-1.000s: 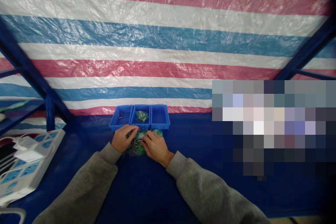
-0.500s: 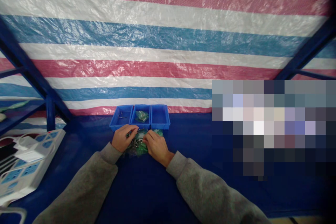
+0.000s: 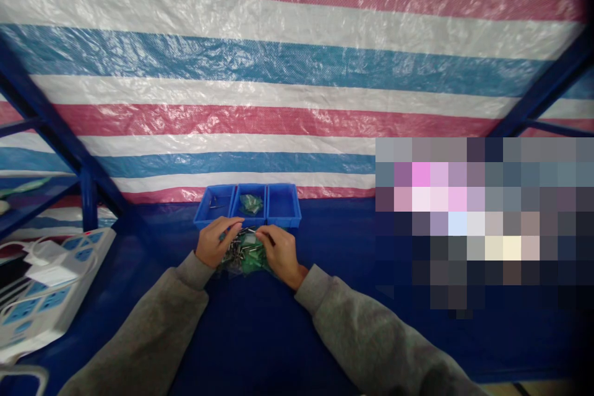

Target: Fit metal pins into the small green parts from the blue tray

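A loose pile of small metal pieces [image 3: 236, 252], thin and screw-like, lies on the blue table mixed with green and clear plastic packets [image 3: 254, 258]. Over the left edge of the pile rests my left hand [image 3: 217, 241], thumb and forefinger slightly apart with nothing visible between them. On the right side, my right hand [image 3: 281, 250] has thumb and forefinger pinched together above the packets. A thin shiny piece shows close to those fingertips, but what they hold is too small to make out. Just beyond the hands stand three joined blue trays.
The left tray [image 3: 214, 205] holds a few thin metal bits; the middle tray [image 3: 251, 189] holds a greenish plastic packet. The right tray [image 3: 282, 204] stands beside them. A power strip [image 3: 69, 315] with white plugs lies left. Striped sheeting [image 3: 278, 117] hangs behind; a pixelated area covers the right.
My right hand has shifted slightly to the right and up, off the middle of the pile, uncovering more green plastic. My left hand has hardly moved; its thumb and forefinger have parted slightly.
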The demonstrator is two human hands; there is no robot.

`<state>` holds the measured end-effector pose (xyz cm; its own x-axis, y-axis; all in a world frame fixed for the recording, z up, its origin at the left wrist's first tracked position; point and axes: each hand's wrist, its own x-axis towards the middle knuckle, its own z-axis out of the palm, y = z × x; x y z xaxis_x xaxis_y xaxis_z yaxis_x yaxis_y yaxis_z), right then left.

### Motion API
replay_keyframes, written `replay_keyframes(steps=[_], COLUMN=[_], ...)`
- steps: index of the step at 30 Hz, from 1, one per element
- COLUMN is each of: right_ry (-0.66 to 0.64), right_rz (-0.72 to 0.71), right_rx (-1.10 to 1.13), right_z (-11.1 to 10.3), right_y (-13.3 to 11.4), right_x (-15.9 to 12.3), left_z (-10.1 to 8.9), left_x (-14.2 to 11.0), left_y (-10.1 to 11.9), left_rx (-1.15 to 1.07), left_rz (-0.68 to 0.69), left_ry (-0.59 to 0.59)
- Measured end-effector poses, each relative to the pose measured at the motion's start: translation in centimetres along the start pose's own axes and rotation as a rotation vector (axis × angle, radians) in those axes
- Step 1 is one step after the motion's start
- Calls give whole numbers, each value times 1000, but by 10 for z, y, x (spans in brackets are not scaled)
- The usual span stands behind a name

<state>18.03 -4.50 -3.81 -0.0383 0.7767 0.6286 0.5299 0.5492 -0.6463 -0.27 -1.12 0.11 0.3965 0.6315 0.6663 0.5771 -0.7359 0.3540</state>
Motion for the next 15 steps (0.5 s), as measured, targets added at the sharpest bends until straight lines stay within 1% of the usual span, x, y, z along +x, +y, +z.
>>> replay_keyframes(steps=[8, 12, 15], right_ry=[19, 30, 27], right_rz=[25, 8, 2], right_rx=[44, 59, 76], right_z=[-2, -1, -1], right_y=[2, 3, 2], right_x=[0, -1, -1], left_z=[3, 5, 5], left_x=[0, -1, -2], left_y=[0, -3, -4], left_rx=[-67, -90, -105], left_rz=[128, 158, 156], left_ry=[-56, -63, -55])
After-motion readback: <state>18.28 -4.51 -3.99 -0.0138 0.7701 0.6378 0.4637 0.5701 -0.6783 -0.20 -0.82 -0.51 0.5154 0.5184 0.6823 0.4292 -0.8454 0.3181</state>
